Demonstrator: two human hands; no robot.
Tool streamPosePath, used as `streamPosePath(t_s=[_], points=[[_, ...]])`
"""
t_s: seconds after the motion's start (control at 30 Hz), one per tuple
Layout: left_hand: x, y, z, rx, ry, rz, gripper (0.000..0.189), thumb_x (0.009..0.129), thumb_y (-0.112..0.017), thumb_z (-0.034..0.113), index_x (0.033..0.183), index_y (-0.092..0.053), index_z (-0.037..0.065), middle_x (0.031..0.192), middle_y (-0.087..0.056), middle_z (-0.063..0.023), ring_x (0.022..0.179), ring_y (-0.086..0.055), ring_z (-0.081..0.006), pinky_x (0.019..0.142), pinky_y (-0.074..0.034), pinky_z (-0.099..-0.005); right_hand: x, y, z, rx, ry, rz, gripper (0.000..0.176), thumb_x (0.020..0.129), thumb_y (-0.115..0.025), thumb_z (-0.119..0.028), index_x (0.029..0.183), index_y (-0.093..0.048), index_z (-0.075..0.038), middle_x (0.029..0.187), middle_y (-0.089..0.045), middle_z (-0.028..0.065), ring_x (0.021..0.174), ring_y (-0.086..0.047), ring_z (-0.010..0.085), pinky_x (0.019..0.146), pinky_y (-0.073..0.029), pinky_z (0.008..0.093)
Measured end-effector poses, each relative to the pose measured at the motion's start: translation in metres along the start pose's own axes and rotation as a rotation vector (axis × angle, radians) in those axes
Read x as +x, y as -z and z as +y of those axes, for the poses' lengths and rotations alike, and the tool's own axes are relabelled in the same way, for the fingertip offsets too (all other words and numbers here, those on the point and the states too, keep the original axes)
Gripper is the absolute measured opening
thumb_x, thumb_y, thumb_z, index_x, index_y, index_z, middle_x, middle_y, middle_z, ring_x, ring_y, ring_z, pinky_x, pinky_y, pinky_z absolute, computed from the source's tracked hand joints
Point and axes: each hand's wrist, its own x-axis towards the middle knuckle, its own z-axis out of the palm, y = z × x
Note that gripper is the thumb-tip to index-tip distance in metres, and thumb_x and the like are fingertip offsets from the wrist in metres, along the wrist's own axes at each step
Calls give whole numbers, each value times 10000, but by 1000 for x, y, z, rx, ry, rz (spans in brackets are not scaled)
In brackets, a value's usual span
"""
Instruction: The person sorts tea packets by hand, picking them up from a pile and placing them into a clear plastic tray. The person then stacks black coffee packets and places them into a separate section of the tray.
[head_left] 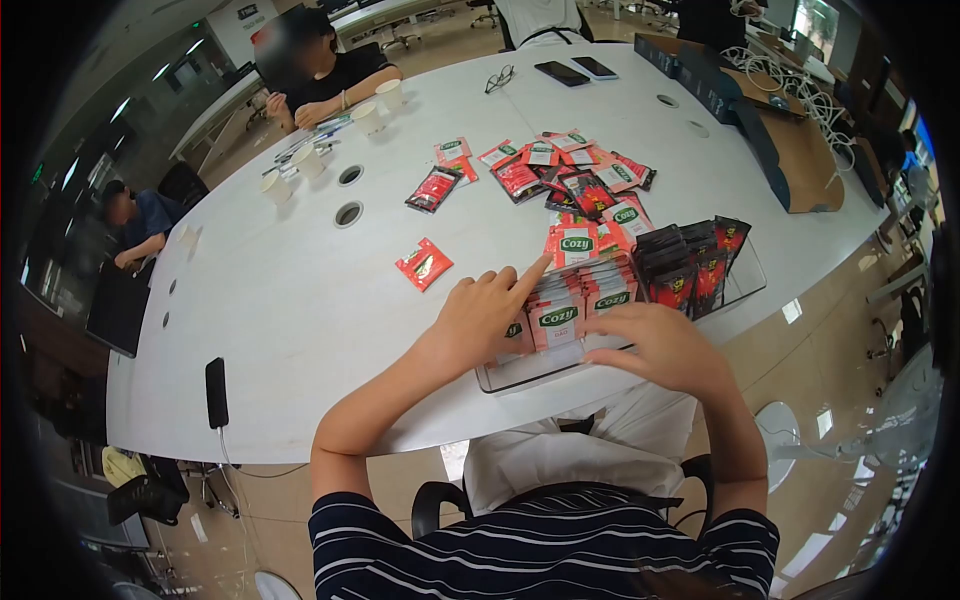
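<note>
In a clear tray [530,381] at the table's near edge stand rows of red-and-white Cozy sachets [558,320]. Black-and-red sachets [708,268] fill the tray's right part. My left hand [482,312] rests at the left side of the Cozy rows, fingers stretched out and the index finger reaching along their back. On the right, my right hand [655,345] curves beside the front of the rows, thumb and fingers apart. Neither hand visibly grips a sachet. Behind the tray lies a loose pile of mixed sachets [585,190]. A single red sachet [424,265] lies left of it.
Paper cups [307,160] and pens stand near a seated person [330,75] across the white table [300,320]. Glasses [499,79] and two phones [562,74] lie at the back. An open cardboard box [800,160] sits far right; a black phone [216,392] with a cable lies left.
</note>
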Motion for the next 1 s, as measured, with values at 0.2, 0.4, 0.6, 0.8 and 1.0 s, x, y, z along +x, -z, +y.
streamPosePath(t_s=[0.2,0.4,0.6,0.8,1.0], points=[[8,17,-29,-300,11,67,847,732,-749,429,1431,-342,178,1121,-603,-160,1009,-606,-309,833,-486,-394,-50,25,53,293,-148,774,213,934,-529,-150,1021,-649,4,970,-669,84,893,-621,179,817,-459,297],[71,-10,-86,-502,-181,224,539,843,-603,85,1358,-463,160,1193,-591,-111,1105,-563,-267,935,-443,-368,-78,-10,194,400,-437,1628,499,1019,-264,-384,1105,-579,-7,1131,-622,119,1071,-562,203,961,-387,347],[166,-35,-80,-332,-400,309,706,696,-611,-30,1362,-460,152,1383,-442,-108,1330,-354,-305,1075,-328,-445,-75,-15,212,629,-410,1693,661,995,-158,-538,1128,-546,-20,1097,-613,122,1047,-554,221,903,-390,347],[217,-62,-82,-150,-352,289,761,611,-608,39,1339,-495,228,1361,-459,-107,1346,-326,-328,1108,-224,-549,-73,-19,206,600,-455,1701,654,998,-153,-531,1101,-548,-20,1020,-610,111,1004,-563,200,867,-398,336],[215,-57,-78,-78,-345,379,594,670,-624,67,1245,-578,210,1221,-549,-80,1179,-496,-271,1042,-326,-488,-76,-22,207,640,-428,1693,600,1016,-188,-489,1113,-541,-13,1021,-607,94,975,-551,168,849,-392,293]])
